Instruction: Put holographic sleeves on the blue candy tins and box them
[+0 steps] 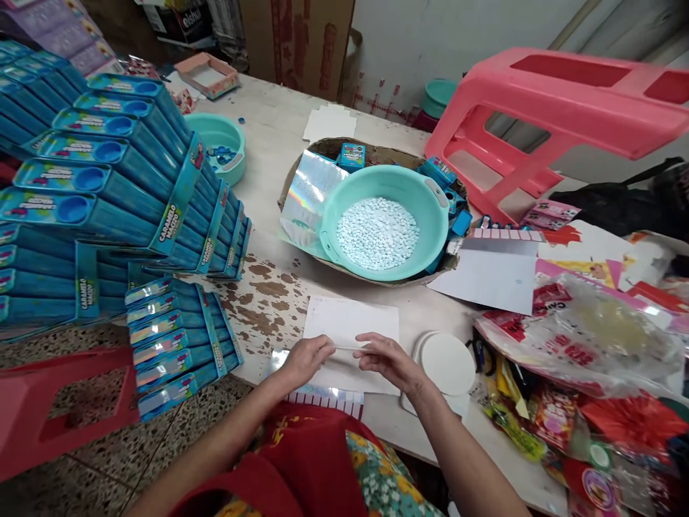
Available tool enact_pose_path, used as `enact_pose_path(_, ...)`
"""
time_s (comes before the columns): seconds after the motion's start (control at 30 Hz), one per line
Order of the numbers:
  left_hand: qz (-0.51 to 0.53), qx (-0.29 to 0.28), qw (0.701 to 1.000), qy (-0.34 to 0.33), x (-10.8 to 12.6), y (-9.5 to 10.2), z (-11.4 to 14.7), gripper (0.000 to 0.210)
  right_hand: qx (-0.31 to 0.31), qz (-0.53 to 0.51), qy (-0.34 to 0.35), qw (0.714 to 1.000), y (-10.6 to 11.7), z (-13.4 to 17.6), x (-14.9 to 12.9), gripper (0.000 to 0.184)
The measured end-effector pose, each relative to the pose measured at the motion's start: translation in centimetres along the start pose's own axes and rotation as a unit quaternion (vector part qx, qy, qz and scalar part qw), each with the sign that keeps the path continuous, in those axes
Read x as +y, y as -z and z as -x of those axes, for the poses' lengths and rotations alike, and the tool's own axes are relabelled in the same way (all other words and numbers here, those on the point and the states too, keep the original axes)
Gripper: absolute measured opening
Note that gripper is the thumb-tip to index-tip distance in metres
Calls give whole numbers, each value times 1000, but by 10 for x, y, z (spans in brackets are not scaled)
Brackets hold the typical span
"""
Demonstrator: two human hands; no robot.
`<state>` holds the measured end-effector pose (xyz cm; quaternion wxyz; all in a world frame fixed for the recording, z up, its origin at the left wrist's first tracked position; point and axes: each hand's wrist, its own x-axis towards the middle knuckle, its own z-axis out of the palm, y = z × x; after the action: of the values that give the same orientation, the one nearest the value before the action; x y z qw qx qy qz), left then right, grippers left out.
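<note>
My left hand (308, 359) pinches one end of a thin whitish strip (347, 348), which looks like a card or film seen edge-on. The strip's other end meets my right hand (388, 359), whose thumb and fingers close on it. Both hands are above a white sheet of paper (352, 316) on the table. Under its front edge lies a shiny card with a row of pink marks (328, 402). Just right of my right hand stands a white round-topped object (448, 362). Beyond the paper, a teal basin (385, 179) holds many small pale-blue pellets.
The basin rests in a cardboard tray (291, 179) with small blue boxes. Stacked blue cartons (161, 208) crowd the left, near another teal bowl (231, 169). A pink stool (538, 93) lies on its side at the back right. Plastic wrappers (586, 337) pile up at the right.
</note>
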<state>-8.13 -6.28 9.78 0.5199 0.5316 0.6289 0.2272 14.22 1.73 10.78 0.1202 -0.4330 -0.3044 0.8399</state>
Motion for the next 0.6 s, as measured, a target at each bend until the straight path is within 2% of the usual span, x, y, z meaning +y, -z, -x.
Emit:
enact_pose_path(0.1, 117, 0, 992, 40, -11, 1, 2, 32, -8, -84, 59, 995, -16, -13, 15, 53)
enact_pose_path(0.2, 200, -36, 977, 62, -21, -7, 2, 34, 24, 15, 106, 994, -40, -31, 38, 38)
enact_pose_path(0.27, 233, -49, 968, 73, -30, -10, 3, 34, 57, 86, 128, 986, -48, -41, 49, 28)
enact_pose_path(0.33, 248, -23, 963, 102, -44, -7, 6, 33, 127, 80, 157, 976, -45, -45, 49, 30)
enact_pose_path(0.43, 265, 60, 953, 136, -68, 10, 12, 32, 240, 13, 195, 951, -24, -47, 37, 33)
enact_pose_path(0.53, 324, 91, 932, 136, -84, 26, 13, 37, 264, 36, 215, 939, -12, -53, 31, 35)
enact_pose_path(0.6, 387, 93, 906, 144, -87, 28, 9, 38, 269, 73, 227, 933, -18, -63, 38, 37)
